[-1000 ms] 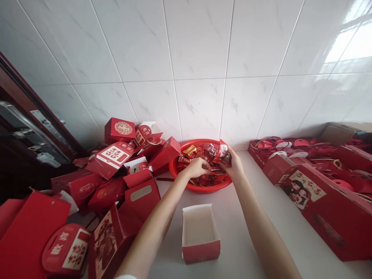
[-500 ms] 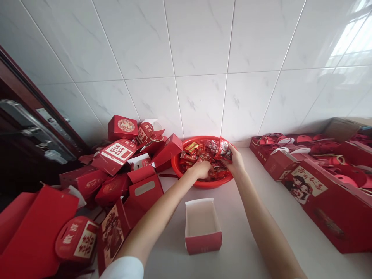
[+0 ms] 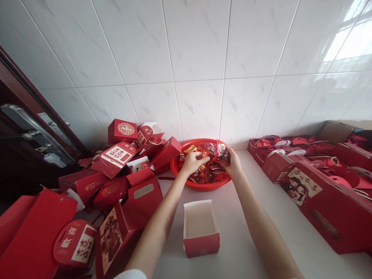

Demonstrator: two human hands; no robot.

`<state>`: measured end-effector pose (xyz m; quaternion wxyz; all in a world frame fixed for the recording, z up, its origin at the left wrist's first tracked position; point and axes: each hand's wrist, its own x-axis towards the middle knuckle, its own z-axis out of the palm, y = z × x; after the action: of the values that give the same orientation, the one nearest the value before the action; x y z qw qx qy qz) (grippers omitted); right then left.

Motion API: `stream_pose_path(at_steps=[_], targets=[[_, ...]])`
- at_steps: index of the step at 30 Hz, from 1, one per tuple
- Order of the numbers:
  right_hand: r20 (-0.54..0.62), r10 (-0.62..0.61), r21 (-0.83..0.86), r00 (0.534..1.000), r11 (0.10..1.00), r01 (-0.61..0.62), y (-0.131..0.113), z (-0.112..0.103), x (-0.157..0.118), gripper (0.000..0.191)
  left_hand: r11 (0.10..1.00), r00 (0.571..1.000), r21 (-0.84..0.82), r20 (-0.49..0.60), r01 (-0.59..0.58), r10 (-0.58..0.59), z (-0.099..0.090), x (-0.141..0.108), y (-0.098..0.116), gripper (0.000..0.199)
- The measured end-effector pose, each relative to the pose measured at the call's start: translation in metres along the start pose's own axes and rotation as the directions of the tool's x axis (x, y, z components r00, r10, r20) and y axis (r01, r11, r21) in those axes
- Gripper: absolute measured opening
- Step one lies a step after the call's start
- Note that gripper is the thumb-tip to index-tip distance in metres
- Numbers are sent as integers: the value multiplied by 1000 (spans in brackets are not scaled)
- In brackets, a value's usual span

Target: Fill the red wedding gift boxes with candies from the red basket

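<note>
A round red plastic basket (image 3: 200,186) against the wall holds a heap of wrapped candies (image 3: 207,172), mostly red with a few gold ones. Over the basket's left half is my left hand (image 3: 194,162), its thumb and fingers pinched around a small red-wrapped candy (image 3: 205,153). My right hand (image 3: 233,162), at the right rim, grips red and white candy packets (image 3: 222,151); how many it holds is partly hidden. In front of the basket, between my forearms, stands an open red box (image 3: 201,248) with a white inside and no candy in it.
Red gift boxes (image 3: 114,155) lie piled on the left, some open. On the right, a long red carton (image 3: 325,209) stands among folded red boxes and handles (image 3: 302,151). A tiled wall (image 3: 200,108) rises behind; a door handle (image 3: 26,124) is at far left.
My left hand has come up out of the candies and shifted left and back, now with a candy in its fingers. My right hand stays at the rim with its packets.
</note>
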<state>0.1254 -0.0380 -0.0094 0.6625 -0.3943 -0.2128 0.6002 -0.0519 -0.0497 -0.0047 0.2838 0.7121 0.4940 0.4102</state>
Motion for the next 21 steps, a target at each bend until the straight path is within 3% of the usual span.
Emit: stream_pose_path(at_steps=[3, 6, 8, 10, 12, 15, 19, 21], targets=[[-8, 21, 31, 1000, 999, -21, -3, 2, -3, 26, 969, 1000, -246, 20, 7, -3, -9, -15, 5, 42], [-25, 41, 43, 999, 998, -40, -5, 4, -6, 22, 962, 973, -265, 232, 61, 2, -26, -37, 19, 42], [-33, 44, 39, 999, 998, -42, -5, 5, -9, 19, 968, 906, -241, 420, 66, 42, -41, -51, 33, 38], [-32, 35, 37, 999, 999, -34, -6, 5, -10, 16, 977, 801, -206, 592, 47, 86, -56, -63, 47, 36], [-29, 33, 36, 999, 999, -32, -6, 5, -10, 15, 993, 773, -114, 628, -24, 91, -67, -73, 58, 32], [-32, 28, 13, 999, 1000, -27, -5, 4, -8, 15, 989, 790, 108, 613, -96, 10, -78, -85, 66, 19], [-12, 4, -62, 1000, 998, -5, -4, 4, -9, 17, 955, 755, 294, 636, -44, -161, -80, -94, 69, 13], [21, 4, -103, 1000, 995, -1, -5, 6, -12, 17, 947, 757, 319, 627, -33, -184, -77, -94, 70, 10]])
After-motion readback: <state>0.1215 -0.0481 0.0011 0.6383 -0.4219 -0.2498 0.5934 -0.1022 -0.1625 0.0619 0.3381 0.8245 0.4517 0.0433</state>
